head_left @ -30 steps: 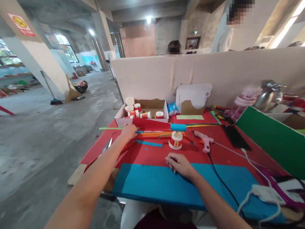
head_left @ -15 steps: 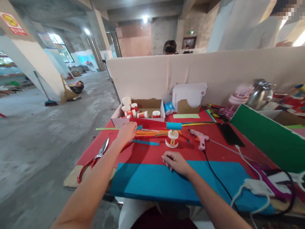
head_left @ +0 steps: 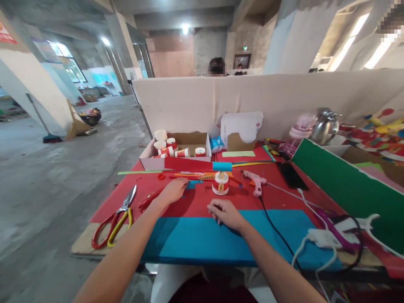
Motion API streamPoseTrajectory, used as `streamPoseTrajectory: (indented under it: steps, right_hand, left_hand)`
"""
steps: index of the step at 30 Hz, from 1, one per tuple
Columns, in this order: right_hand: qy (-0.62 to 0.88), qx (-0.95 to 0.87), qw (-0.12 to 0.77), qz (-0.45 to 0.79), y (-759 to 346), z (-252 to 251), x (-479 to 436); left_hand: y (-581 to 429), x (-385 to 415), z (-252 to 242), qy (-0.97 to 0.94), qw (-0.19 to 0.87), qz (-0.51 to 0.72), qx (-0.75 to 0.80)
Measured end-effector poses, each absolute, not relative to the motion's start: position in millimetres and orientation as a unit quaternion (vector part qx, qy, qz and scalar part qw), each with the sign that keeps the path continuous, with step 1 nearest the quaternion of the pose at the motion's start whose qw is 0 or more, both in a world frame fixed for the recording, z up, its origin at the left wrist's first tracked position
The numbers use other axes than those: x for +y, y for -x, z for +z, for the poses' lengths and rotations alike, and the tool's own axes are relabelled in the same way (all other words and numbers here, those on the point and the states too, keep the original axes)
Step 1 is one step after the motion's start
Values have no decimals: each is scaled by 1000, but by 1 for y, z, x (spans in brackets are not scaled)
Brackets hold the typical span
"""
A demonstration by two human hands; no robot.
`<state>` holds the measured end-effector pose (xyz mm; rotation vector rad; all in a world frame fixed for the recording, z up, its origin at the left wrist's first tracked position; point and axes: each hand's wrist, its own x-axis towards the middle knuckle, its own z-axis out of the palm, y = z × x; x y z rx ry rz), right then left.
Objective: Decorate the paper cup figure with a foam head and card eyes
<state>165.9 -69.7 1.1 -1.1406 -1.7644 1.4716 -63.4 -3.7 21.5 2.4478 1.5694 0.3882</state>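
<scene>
My left hand (head_left: 173,192) reaches over the red sheet (head_left: 202,200). Its fingers are bent down and pressed together on the left end of a short blue paper strip (head_left: 193,184). My right hand (head_left: 224,212) rests on the far edge of a large blue sheet (head_left: 202,240), fingers loosely bent and holding nothing. Just beyond both hands stands a small red-and-white paper cup (head_left: 220,184). Behind it lie a red paper roll with a blue band (head_left: 195,164) and orange and green strips. Red-handled scissors (head_left: 115,219) lie left of my left arm.
A cardboard box (head_left: 176,148) holding several paper cups sits at the back left. A pink glue gun (head_left: 255,181), its black cord, a phone (head_left: 291,175), a white power strip (head_left: 322,237) and a green board (head_left: 341,185) lie to the right. A partition (head_left: 252,101) closes off the back; a person sits behind it.
My left hand has drawn back from the red roll near the box and come down on the blue strip. The right hand has stayed put. The view has shifted right.
</scene>
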Motion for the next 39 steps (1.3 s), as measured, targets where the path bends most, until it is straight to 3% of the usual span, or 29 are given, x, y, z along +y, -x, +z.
streamPoseTrajectory:
  steps: [3, 9, 20, 24, 26, 28, 34, 39]
  right_hand:
    - [419, -662, 281, 554, -166, 1, -69]
    - [419, -662, 275, 557, -167, 3, -70]
    - [421, -671, 292, 536, -173, 19, -80]
    - [417, -658, 365, 510, -214, 48, -70]
    - [466, -610, 462, 443, -237, 58, -47]
    - [543, -593, 483, 345, -253, 63, -15]
    - [588, -767, 212, 144, -248, 55, 76]
    - [575, -805, 72, 131, -227, 40, 106]
  left_hand:
    - [71, 2, 30, -817, 70, 162, 549]
    - [86, 4, 42, -748, -130, 113, 641]
    - [26, 6, 27, -700, -57, 233, 673]
    - [24, 3, 11, -717, -52, 279, 637]
    - [27, 4, 9, -714, -52, 299, 631]
    - [32, 7, 10, -701, -58, 312, 638]
    - [51, 16, 13, -671, -98, 337, 653]
    - [53, 20, 11, -682, -107, 330, 644]
